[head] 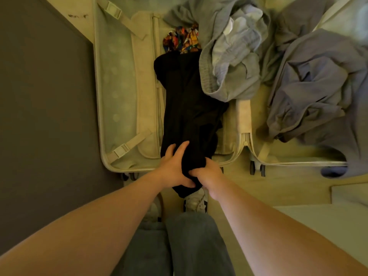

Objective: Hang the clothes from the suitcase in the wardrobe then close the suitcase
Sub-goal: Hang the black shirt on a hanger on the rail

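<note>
The suitcase [98, 96] lies open on the floor, both halves facing up. Its left half holds a black garment [187, 100], stretched out beside the zipped divider panel. The garment's long axis runs from the person's feet straight away towards the far rim. Its near end hangs over the near rim, gathered in both hands. At its far end sits a bright patterned garment [183, 39]. A grey-green garment [229, 56] is heaped across the middle, seemingly straddling the hinge, though the folds hide where it rests. The right half holds a crumpled blue-grey garment [318, 86], which spills over the near rim.

The left hand [175, 168] grips the black cloth with curled fingers on top and the thumb underneath. The right hand [209, 176] clenches the same bunched end just beside it.
</note>
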`<state>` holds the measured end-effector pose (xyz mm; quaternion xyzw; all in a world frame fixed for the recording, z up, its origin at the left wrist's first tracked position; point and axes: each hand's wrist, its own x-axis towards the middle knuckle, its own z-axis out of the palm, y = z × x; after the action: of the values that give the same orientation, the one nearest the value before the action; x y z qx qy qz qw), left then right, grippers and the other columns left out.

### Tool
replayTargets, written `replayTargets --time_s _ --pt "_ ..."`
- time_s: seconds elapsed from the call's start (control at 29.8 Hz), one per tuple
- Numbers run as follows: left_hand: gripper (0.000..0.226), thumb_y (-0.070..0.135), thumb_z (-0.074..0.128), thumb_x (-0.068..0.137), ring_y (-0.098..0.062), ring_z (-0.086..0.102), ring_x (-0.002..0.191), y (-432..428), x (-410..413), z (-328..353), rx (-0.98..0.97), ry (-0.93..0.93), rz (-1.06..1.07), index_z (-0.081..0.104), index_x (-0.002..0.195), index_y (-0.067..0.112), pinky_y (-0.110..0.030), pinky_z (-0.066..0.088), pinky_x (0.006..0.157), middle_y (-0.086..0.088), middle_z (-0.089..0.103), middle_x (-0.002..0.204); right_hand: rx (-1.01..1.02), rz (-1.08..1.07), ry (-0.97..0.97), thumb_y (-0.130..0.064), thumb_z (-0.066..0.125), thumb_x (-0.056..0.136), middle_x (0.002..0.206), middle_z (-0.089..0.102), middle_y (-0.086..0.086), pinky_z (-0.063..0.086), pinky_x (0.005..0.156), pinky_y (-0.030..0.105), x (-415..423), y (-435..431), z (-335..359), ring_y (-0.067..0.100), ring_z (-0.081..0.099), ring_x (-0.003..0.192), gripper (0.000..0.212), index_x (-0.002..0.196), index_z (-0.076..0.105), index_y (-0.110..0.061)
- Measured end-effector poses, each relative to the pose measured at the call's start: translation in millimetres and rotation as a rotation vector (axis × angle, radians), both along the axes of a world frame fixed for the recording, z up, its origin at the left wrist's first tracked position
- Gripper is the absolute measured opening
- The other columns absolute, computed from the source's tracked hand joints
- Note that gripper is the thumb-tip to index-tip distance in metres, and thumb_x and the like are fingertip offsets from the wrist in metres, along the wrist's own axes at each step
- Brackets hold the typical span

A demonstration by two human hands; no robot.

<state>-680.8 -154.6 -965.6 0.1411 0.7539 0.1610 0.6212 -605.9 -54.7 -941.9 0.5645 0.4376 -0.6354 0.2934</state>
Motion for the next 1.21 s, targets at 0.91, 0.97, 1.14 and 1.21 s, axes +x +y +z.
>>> replayTargets --time_s 0.91,0.97,1.14,1.21 --pt "0.026 -0.001 0.059 0.076 -0.019 0.050 0.068 68 -98 428 0.373 0.186 0.202 0.048 0.078 0.023 -0.033 0.044 0.066 0.001 0.051 0.075 0.311 -0.168 0.376 0.006 0.049 0.082 0.106 0.061 0.019 0.045 0.089 0.042 -92 68 414 0.034 0.057 0.102 0.038 0.117 0.059 -0.007" --pt "0.025 0.000 0.061 0.077 -0.020 0.050 0.069 75 -107 462 0.410 0.244 0.240 0.048 0.087 0.019 -0.033 0.045 0.066 0.000 0.051 0.078 0.269 -0.234 0.417 0.001 0.049 0.085 0.107 0.062 0.017 0.046 0.094 0.045 -106 69 446 0.033 0.058 0.106 0.036 0.119 0.057 -0.009" --pt "0.052 0.002 0.073 0.075 -0.011 0.054 0.089 76 -125 574 0.639 0.242 0.152 0.042 0.113 0.017 -0.019 0.046 0.075 0.007 0.053 0.095 0.216 -0.424 0.630 -0.007 0.044 0.095 0.093 0.062 0.013 0.049 0.087 0.040 -125 72 557 0.027 0.060 0.091 0.018 0.106 0.057 -0.002" --pt "0.048 0.005 0.075 0.073 -0.010 0.056 0.091 73 -123 616 0.671 0.403 -0.025 0.047 0.109 0.019 -0.017 0.047 0.074 0.010 0.056 0.095 0.227 -0.468 0.706 -0.010 0.043 0.097 0.091 0.060 0.014 0.049 0.087 0.039 -124 64 603 0.028 0.059 0.090 0.017 0.103 0.056 0.000"
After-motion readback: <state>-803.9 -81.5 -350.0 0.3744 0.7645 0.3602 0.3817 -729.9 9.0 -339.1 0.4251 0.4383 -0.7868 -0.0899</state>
